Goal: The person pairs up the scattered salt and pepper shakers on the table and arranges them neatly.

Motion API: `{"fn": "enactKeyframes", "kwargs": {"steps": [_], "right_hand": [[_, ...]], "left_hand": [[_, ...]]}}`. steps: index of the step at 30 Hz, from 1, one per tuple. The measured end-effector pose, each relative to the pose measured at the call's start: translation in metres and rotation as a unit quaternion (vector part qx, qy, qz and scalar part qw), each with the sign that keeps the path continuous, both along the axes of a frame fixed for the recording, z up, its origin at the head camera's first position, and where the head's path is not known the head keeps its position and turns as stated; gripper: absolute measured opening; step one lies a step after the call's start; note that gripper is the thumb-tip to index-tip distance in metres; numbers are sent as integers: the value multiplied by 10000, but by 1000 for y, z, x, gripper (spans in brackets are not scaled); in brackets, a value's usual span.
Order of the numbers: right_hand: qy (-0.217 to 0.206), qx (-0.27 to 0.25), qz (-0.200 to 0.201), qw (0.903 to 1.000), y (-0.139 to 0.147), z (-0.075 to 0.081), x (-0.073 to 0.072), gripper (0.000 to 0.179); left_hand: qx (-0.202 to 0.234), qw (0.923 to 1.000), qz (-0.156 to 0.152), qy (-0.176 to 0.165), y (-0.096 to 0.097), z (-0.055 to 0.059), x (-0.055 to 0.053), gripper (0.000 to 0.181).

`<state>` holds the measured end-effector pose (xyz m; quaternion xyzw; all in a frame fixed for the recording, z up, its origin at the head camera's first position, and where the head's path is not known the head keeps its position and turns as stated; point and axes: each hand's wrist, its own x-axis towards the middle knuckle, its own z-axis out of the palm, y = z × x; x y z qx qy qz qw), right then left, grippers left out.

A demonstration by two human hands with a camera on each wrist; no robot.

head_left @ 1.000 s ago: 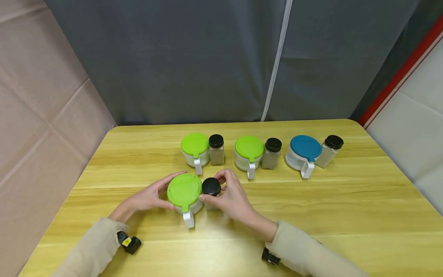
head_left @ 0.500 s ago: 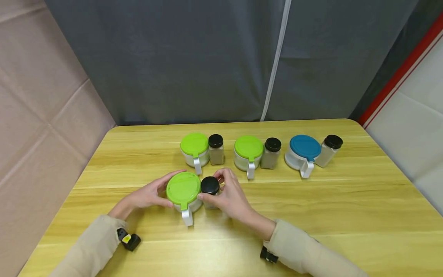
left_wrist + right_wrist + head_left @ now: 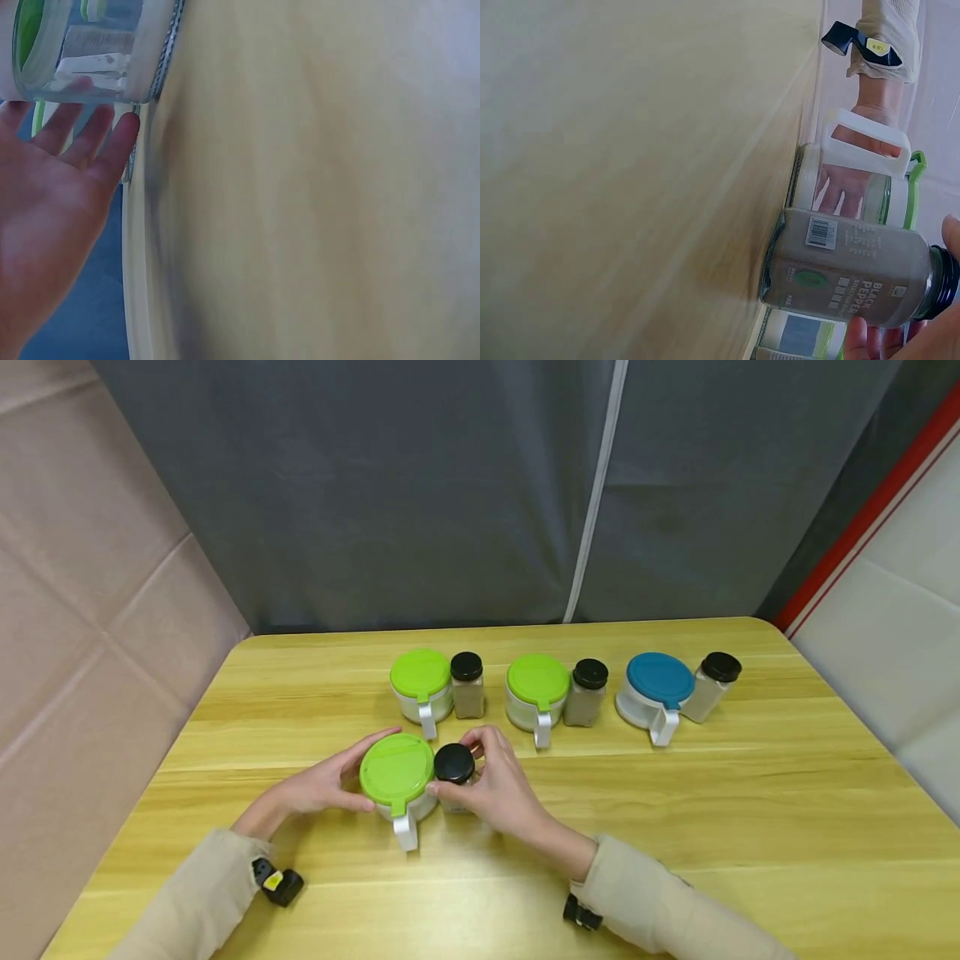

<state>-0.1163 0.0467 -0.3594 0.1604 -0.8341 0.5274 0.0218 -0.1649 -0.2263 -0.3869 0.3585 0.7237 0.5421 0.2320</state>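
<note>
Near the table's middle stands a clear seasoning jar (image 3: 397, 770) with a green lid and white handle. My left hand (image 3: 318, 787) cups its left side, thumb at the near side and fingers at the far side. In the left wrist view the fingertips lie along the jar's glass wall (image 3: 112, 64). Beside the jar, on its right, a black-capped pepper bottle (image 3: 454, 764) stands upright, held near the cap by my right hand (image 3: 501, 789) between thumb and fingers. The right wrist view shows the bottle's BLACK PEPPER label (image 3: 855, 292) and its grey-brown contents.
Behind, a row on the wooden table (image 3: 675, 860) pairs jars with bottles: a green-lidded jar (image 3: 421, 674) and bottle (image 3: 468, 697), another green-lidded jar (image 3: 537, 679) and bottle (image 3: 585, 702), and a blue-lidded jar (image 3: 660, 678) beside a tilted-looking bottle (image 3: 707, 695). A grey curtain (image 3: 375, 493) hangs beyond.
</note>
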Motion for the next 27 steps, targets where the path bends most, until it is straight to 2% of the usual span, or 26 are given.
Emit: {"fn": "enactKeyframes", "kwargs": {"steps": [5,10,13,14,16,19,21,24,27], "right_hand": [[-208,-17,37,9998,5,4,1,57],[-144,143,169,9996,19,10,2,58],[16,244,280,9993,30,13,2,58],[43,305,272,9992,34,14,2,58],[158,426,262,9986,43,16,3,58],[319,632,170,9973,57,19,4,57],[438,750,125,9961,67,20,4,57],[568,934,104,9940,82,22,5,57],[661,1127,89,9914,98,24,6,57]], "left_hand": [[73,9999,-14,72,-1,5,2,88],[88,9983,127,568,-3,14,4,83],[169,9937,474,1004,1,21,6,72],[204,9905,675,1179,4,23,7,67],[254,9792,1211,1611,13,29,10,58],[368,9556,2063,2073,30,39,17,49],[439,9416,2472,2245,43,47,22,44],[480,9303,2723,2409,59,56,28,42],[430,9248,2773,2568,72,63,34,42]]}}
